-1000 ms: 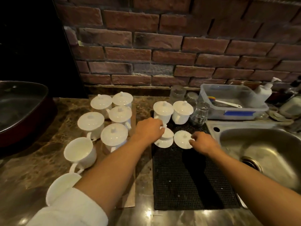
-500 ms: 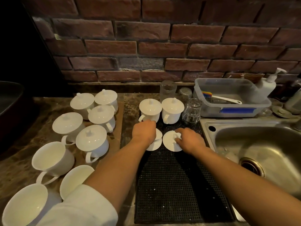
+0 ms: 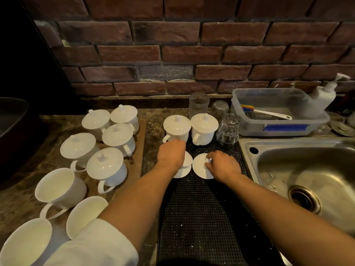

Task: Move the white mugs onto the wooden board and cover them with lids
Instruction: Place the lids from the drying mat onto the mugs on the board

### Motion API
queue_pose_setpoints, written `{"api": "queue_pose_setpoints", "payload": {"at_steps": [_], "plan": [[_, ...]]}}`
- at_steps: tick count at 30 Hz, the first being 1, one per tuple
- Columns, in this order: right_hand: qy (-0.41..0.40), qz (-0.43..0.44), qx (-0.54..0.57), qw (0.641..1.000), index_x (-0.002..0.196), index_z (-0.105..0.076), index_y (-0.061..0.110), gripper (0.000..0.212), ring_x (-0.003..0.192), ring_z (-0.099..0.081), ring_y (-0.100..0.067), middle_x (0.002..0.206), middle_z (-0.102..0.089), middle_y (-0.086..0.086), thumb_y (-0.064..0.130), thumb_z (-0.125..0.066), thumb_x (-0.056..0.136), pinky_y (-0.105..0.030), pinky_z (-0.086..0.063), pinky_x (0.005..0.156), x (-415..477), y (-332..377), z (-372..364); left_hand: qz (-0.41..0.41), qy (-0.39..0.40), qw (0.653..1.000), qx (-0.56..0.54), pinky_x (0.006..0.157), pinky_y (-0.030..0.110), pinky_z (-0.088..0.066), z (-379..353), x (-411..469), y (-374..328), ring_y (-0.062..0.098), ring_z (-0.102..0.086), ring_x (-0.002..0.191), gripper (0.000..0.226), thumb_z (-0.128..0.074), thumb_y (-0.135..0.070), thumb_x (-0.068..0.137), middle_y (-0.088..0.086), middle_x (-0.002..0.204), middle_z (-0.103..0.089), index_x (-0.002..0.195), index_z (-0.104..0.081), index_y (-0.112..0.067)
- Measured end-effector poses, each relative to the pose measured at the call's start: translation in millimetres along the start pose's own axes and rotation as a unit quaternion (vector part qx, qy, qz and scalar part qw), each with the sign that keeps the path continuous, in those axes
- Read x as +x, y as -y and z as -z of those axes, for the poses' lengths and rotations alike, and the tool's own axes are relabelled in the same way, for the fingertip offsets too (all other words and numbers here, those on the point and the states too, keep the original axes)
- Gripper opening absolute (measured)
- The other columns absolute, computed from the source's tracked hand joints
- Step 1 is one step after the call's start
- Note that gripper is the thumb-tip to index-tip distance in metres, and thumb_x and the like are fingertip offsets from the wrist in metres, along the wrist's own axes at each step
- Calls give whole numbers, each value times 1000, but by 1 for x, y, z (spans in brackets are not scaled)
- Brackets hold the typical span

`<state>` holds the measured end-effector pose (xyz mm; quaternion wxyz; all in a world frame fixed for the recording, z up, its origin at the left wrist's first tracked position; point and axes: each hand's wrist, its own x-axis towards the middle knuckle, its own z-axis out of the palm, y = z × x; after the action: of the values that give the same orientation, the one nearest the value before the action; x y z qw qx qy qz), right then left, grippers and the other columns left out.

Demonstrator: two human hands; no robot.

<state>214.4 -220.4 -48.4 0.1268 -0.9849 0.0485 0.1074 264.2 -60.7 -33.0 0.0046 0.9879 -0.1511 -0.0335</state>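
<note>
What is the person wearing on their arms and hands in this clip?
The left arm has a white sleeve pushed up near the elbow, leaving the forearm bare. The right arm is bare as far as the frame shows. The left hand and right hand are ungloved, with no visible rings, watch or markings.

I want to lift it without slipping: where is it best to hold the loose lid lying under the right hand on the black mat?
Grip the small knob at the centre of the lid, coming from straight above. The lid lies flat on the mat, knob up, so its thin rim gives little to catch. The right hand has its fingertips at that knob.
</note>
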Motion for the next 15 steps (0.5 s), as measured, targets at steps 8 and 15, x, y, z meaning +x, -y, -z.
{"api": "queue_pose_setpoints", "payload": {"at_steps": [8,15], "plan": [[-27,-2,-10,1000,117,-58,19,27,106,-59,-31,122,-59,-8,30,-48,95,-39,-38,91,1,1,-4,-12,-13,999,-28,75,38,-45,4,-7,-2,29,-60,102,32,-48,-4,91,8,118,-60,120,-58,-14],[-45,-6,-33,998,110,-60,17,24,103,-60,-29,117,-62,-7,23,-43,95,-38,-35,90,-4,2,-3,-15,-26,998,-48,69,36,-42,18,-21,0,30,-60,101,31,-51,-8,90,10,118,-58,121,-58,-13]]}}
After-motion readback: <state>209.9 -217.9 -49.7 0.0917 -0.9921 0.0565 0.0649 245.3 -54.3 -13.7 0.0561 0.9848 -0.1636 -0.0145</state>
